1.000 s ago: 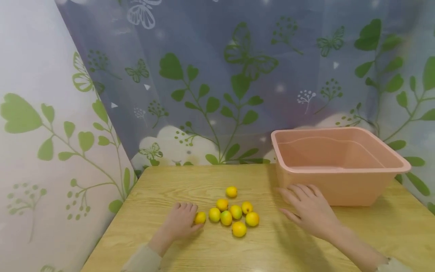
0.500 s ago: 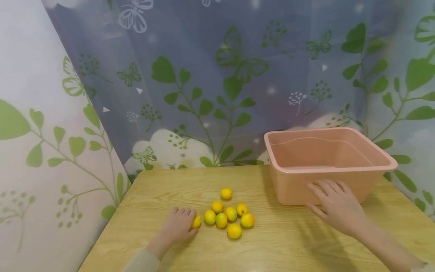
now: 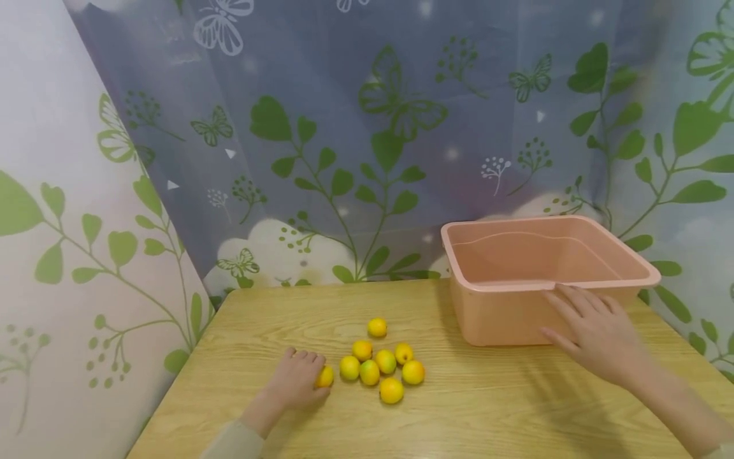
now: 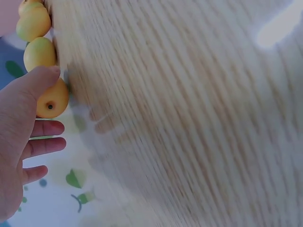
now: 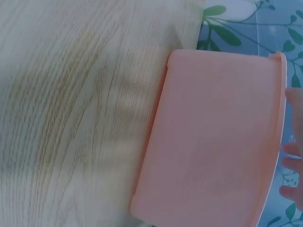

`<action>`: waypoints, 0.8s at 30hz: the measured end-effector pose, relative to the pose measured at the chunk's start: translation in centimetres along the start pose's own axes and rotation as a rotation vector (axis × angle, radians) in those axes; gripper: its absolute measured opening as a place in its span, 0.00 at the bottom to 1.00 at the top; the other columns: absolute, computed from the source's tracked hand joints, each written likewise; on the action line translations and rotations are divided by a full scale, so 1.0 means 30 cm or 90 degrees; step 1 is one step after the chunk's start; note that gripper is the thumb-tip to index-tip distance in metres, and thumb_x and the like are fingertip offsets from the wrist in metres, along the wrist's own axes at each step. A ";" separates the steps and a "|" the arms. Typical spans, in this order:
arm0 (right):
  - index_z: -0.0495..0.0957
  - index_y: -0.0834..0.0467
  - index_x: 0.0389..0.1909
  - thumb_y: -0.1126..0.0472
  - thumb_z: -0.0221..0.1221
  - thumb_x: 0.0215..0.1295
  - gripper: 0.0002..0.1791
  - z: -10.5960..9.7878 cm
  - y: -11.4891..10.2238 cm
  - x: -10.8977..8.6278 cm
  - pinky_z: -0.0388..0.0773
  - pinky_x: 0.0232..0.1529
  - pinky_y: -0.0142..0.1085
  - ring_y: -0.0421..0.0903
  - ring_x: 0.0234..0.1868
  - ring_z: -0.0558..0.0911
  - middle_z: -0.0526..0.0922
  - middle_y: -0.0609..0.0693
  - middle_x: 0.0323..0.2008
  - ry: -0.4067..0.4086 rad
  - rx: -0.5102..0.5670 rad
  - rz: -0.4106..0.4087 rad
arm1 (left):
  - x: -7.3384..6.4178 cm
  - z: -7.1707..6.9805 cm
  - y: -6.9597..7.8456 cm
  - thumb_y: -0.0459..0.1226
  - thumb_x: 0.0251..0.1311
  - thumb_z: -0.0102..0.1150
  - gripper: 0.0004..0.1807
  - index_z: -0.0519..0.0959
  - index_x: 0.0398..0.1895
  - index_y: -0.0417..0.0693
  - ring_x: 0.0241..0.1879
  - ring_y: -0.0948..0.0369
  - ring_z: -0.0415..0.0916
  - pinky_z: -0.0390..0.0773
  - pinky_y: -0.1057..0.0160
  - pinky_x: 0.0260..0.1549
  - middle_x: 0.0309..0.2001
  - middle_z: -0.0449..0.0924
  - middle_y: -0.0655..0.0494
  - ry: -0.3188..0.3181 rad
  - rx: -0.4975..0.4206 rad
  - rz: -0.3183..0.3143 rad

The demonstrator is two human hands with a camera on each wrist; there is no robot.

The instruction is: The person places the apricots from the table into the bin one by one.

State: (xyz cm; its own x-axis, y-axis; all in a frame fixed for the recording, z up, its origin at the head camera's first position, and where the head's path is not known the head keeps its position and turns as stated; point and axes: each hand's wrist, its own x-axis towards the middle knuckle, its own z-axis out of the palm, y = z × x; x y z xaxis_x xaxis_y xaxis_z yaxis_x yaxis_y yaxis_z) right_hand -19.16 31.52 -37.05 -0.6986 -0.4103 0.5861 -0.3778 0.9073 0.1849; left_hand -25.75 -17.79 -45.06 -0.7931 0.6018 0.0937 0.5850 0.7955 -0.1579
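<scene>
A small yellow-orange fruit [image 3: 325, 376], loquat-like with a dark dot at one end, is pinched by my left hand [image 3: 296, 379] at the left of a loose cluster. In the left wrist view, the left hand's thumb [image 4: 42, 80] lies against the fruit [image 4: 53, 100], and the other visible fingers extend below it. My right hand [image 3: 599, 335] is at the front of a pink plastic basin [image 3: 476, 312], palm down. Its fingers are relaxed and spread, with the fingertips [image 5: 292, 163] right by the rim in the right wrist view.
Several similar yellow and greenish fruits [image 3: 385, 361] lie to the right of my left hand, with one fruit [image 3: 377, 327] a little behind them. The wooden table [image 3: 287, 312] ends at a patterned curtain [image 3: 321, 127]. The basin stands at the back right.
My right hand has moved right along the basin's front and up to its rim. The left hand stays at the same fruit. The whole head view has shifted slightly left.
</scene>
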 end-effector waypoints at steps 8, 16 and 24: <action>0.57 0.55 0.69 0.42 0.52 0.63 0.37 0.003 0.034 -0.013 0.59 0.51 0.62 0.65 0.58 0.64 0.64 0.65 0.61 -0.078 -0.010 0.037 | -0.001 -0.021 -0.005 0.51 0.54 0.56 0.23 0.75 0.42 0.41 0.44 0.48 0.74 0.66 0.43 0.50 0.42 0.78 0.46 0.025 -0.023 -0.012; 0.60 0.56 0.67 0.42 0.52 0.64 0.35 0.003 0.057 0.000 0.59 0.54 0.59 0.64 0.60 0.63 0.63 0.65 0.62 -0.103 -0.003 0.015 | 0.020 -0.069 -0.010 0.52 0.52 0.60 0.21 0.74 0.37 0.43 0.40 0.51 0.75 0.68 0.44 0.48 0.36 0.78 0.50 0.092 -0.006 -0.009; 0.46 0.52 0.72 0.45 0.47 0.68 0.37 -0.012 0.072 0.003 0.43 0.62 0.60 0.61 0.69 0.49 0.47 0.61 0.70 -0.185 0.070 0.017 | 0.067 -0.134 0.018 0.54 0.54 0.58 0.23 0.75 0.39 0.45 0.41 0.52 0.75 0.67 0.45 0.50 0.37 0.78 0.52 0.108 0.005 0.002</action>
State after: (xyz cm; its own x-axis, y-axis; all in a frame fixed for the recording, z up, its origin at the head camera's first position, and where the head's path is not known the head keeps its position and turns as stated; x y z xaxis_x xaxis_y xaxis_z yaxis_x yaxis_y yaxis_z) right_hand -19.81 33.49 -36.31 -0.8477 -0.4104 0.3362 -0.4095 0.9090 0.0771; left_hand -26.33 -15.87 -41.01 -0.7509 0.6080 0.2577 0.5856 0.7935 -0.1658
